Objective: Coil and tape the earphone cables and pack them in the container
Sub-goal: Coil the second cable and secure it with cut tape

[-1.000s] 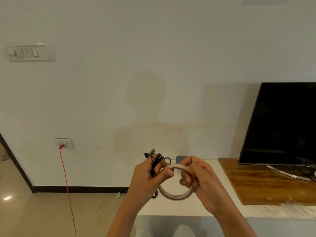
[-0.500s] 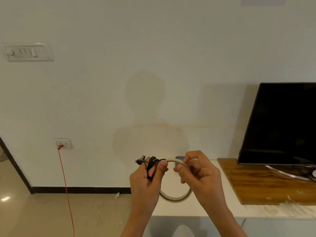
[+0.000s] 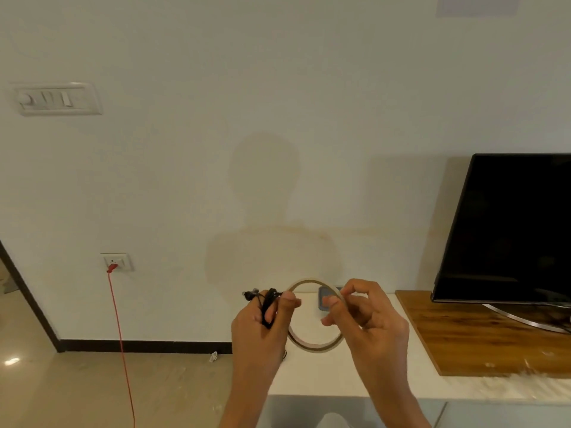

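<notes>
White wall stands behind a pale surface [image 3: 312, 378], and both hands are held above it, near its left edge. The left hand [image 3: 259, 332] grips the coiled earphone cable [image 3: 268, 307] between thumb and curled fingers. The right hand [image 3: 370, 325] pinches the tape roll [image 3: 315, 347] at its upper rim. The cable looks light, soft and springy, so I think it should be held across the whole bundle, or the loops will open. The free end of the tape is too small to see.

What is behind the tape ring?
Through the tape roll you see the white counter and a small grey object. The right hand covers part of it.
</notes>
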`<state>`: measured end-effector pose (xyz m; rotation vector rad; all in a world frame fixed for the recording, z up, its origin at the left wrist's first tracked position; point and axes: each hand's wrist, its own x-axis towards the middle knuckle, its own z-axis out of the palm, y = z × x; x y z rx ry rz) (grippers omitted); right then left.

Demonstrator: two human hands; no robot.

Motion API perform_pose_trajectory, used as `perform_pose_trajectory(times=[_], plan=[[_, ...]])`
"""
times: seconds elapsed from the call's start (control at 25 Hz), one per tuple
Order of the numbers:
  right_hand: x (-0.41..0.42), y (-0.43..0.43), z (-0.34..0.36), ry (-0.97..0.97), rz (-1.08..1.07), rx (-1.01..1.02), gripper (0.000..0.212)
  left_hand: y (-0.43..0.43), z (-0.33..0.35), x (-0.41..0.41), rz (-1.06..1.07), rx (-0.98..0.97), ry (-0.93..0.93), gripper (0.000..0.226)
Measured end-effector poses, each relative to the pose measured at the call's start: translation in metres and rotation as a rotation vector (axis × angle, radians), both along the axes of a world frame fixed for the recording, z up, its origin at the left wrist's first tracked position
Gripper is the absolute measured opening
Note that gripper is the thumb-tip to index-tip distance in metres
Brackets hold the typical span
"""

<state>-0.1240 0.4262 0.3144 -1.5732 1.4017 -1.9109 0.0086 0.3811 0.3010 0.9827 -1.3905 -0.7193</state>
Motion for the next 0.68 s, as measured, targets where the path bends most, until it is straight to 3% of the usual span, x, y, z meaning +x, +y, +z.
perform_pose_trajectory(times=[0.08,0.2,0.4,0.68], plan=[[-0.013,-0.001,0.013,0.127,0.159,0.101,0.008,-0.008,0.004,0.012,-0.163,-0.022,-0.152,0.068],[-0.02,-0.003,0.024,0.276,0.264,0.179,0.021,-0.008,0.01,0.01,-0.22,-0.099,-0.264,0.061],[-0.009,-0.002,0.024,0.15,0.215,0.101,0.015,0.002,0.009,-0.003,-0.069,-0.14,0.008,0.034],[0.005,0.003,0.012,0.052,0.058,0.046,0.011,0.012,0.006,-0.012,0.105,-0.119,0.14,0.014]])
